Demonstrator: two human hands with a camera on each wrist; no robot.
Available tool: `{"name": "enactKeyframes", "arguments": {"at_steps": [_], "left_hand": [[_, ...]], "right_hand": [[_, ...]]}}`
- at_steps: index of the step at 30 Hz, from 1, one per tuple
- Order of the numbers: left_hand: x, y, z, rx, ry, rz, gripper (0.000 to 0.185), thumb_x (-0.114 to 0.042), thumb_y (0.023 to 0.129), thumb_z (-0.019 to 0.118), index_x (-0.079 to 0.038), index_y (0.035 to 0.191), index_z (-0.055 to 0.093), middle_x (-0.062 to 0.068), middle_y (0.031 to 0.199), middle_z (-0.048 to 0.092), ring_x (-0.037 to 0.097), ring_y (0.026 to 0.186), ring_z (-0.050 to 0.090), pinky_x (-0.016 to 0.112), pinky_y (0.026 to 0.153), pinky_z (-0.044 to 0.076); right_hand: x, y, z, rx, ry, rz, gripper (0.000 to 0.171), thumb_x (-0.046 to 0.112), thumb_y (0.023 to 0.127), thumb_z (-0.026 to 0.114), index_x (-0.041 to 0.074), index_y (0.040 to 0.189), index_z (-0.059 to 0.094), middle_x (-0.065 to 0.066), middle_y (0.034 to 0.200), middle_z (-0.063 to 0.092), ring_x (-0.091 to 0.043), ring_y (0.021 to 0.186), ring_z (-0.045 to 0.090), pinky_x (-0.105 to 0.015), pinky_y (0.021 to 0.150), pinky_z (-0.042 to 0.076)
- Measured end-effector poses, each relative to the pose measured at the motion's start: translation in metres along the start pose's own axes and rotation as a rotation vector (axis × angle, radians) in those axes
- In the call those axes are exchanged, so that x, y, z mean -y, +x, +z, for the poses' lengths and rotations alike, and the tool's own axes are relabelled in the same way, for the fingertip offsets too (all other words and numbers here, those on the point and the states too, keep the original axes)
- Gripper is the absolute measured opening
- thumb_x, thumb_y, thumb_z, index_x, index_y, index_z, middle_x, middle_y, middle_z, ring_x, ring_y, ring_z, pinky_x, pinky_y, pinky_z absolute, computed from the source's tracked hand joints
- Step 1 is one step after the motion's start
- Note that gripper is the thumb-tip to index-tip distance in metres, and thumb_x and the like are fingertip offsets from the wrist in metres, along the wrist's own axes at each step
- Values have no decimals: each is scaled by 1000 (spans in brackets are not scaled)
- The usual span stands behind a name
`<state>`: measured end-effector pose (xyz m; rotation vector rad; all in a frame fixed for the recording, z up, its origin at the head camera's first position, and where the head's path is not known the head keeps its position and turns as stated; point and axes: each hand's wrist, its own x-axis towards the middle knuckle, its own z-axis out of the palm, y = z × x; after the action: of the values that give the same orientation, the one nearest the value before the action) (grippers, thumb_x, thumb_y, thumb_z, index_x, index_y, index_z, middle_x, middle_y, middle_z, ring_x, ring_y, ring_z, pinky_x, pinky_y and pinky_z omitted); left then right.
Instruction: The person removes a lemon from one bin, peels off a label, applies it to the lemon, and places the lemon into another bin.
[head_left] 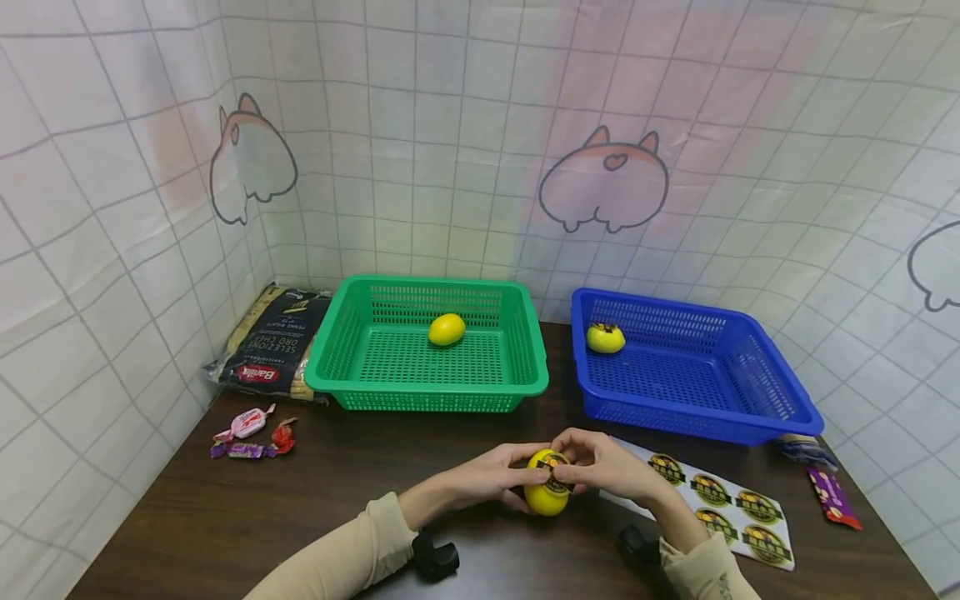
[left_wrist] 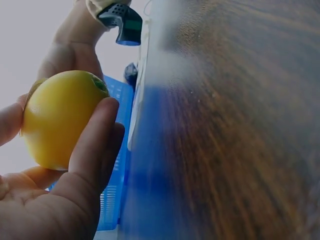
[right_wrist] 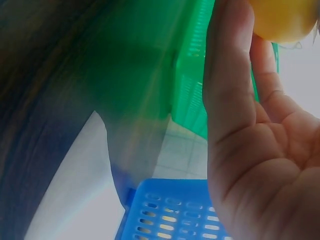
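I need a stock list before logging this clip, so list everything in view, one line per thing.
held lemon: 1, yellow with a dark round sticker, between both hands above the table
green basket: 1, green, rear centre
plain lemon: 1, yellow, inside the green basket
blue basket: 1, blue, rear right
stickered lemon: 1, yellow with a dark sticker, inside the blue basket
sticker sheet: 1, white with dark round stickers, front right
pasta bag: 1, dark, left of the green basket
candies: a few, pink, red, purple, front left
snack wrapper: 1, purple, far right
table: 1, dark brown
left hand: 1, grips the held lemon
right hand: 1, grips the held lemon
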<state>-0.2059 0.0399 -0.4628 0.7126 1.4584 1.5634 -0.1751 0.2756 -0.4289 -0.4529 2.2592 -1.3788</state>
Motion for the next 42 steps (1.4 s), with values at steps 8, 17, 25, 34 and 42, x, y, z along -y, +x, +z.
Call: {"name": "enactKeyframes", "arguments": {"at_steps": [8, 17, 25, 34, 42], "left_hand": [[-2, -2, 0, 37, -5, 11, 52, -27, 105, 49, -18, 154, 34, 12, 141, 53, 18, 113, 62, 42, 91, 60], [-2, -4, -1, 65, -75, 20, 55, -23, 106, 47, -20, 157, 28, 14, 150, 42, 20, 120, 57, 48, 98, 56], [1, -3, -2, 85, -106, 37, 56, -22, 106, 47, -21, 158, 27, 15, 152, 39, 19, 122, 56, 49, 100, 55], [-3, -3, -2, 71, -127, 49, 56, -23, 105, 47, -18, 158, 27, 16, 153, 38, 20, 122, 57, 46, 96, 57], [-1, -3, -3, 62, -137, 54, 56, -23, 104, 49, -17, 157, 30, 16, 153, 39, 21, 122, 57, 46, 96, 57]], "right_hand": [[-4, -1, -4, 25, 61, -9, 32, 21, 97, 64, 3, 121, 56, -2, 102, 68, -12, 93, 67, -37, 79, 62], [-8, 0, -8, 54, 109, -45, 35, 18, 97, 63, -3, 124, 56, -5, 106, 69, -12, 94, 69, -34, 80, 62], [-11, -2, -11, 47, 129, -44, 33, 15, 97, 62, -1, 125, 57, -1, 106, 71, -13, 96, 70, -35, 81, 62], [-14, -1, -14, 48, 137, -46, 33, 14, 98, 60, 0, 128, 57, -2, 107, 70, -13, 96, 70, -35, 82, 62], [-14, -1, -13, 56, 141, -70, 34, 15, 99, 59, 0, 130, 58, -4, 109, 70, -13, 96, 71, -35, 83, 62]]}}
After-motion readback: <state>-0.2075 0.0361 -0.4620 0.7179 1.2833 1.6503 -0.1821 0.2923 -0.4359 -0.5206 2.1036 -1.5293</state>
